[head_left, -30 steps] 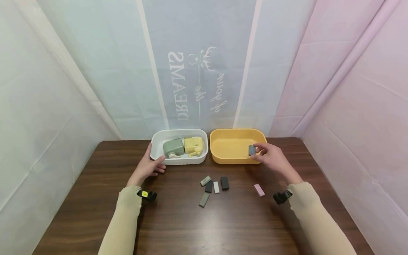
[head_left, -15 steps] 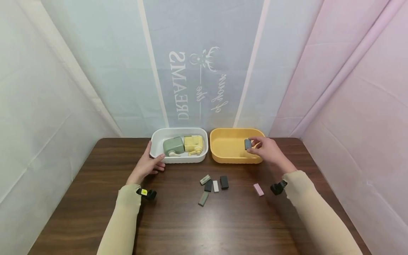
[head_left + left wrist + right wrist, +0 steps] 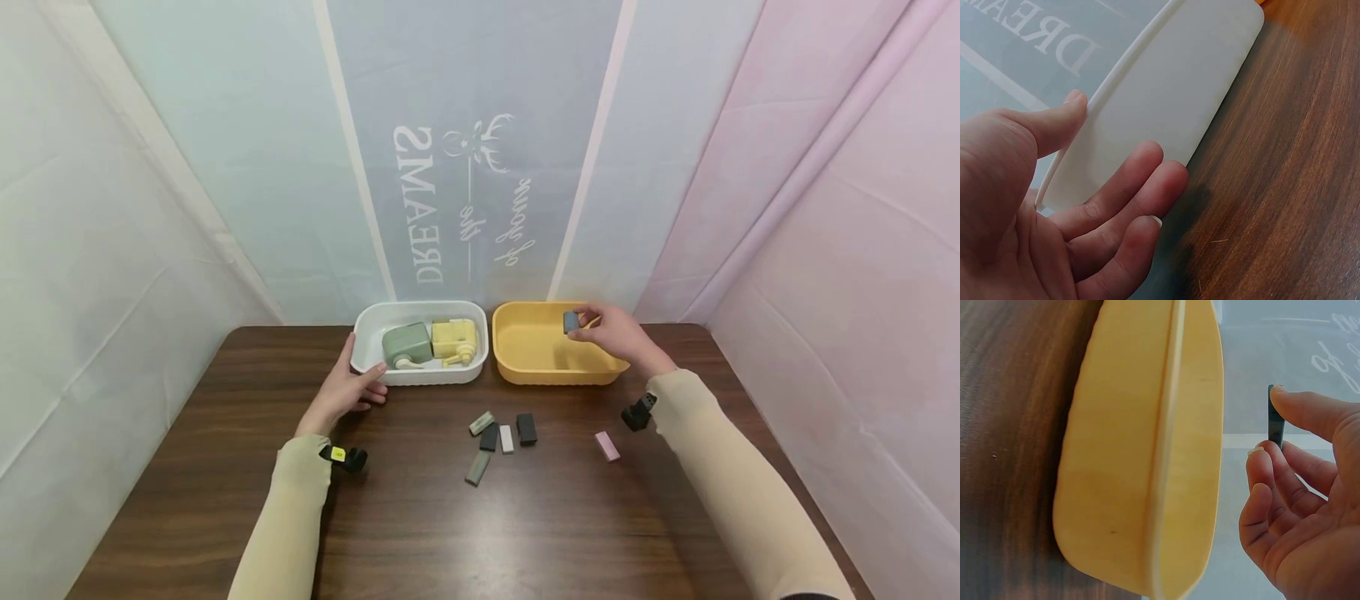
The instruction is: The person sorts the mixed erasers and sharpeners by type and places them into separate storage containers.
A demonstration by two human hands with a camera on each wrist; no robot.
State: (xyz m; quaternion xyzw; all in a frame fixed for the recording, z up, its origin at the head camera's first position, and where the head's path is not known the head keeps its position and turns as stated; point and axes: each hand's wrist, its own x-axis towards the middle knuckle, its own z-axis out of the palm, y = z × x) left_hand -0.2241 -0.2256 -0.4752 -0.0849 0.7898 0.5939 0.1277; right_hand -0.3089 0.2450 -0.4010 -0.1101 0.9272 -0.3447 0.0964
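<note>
Right of center in the head view, the right hand is pinching a small smooth grey-blue block, grip narrow, above the round-cornered yellow tub. Left of center, the left hand is resting a wide, loose grip against the glossy white tub; boxy green bottle and yellow bottle are lying inside. Lower center, rectangular blocks are lying on the wood-grain desk.
</note>
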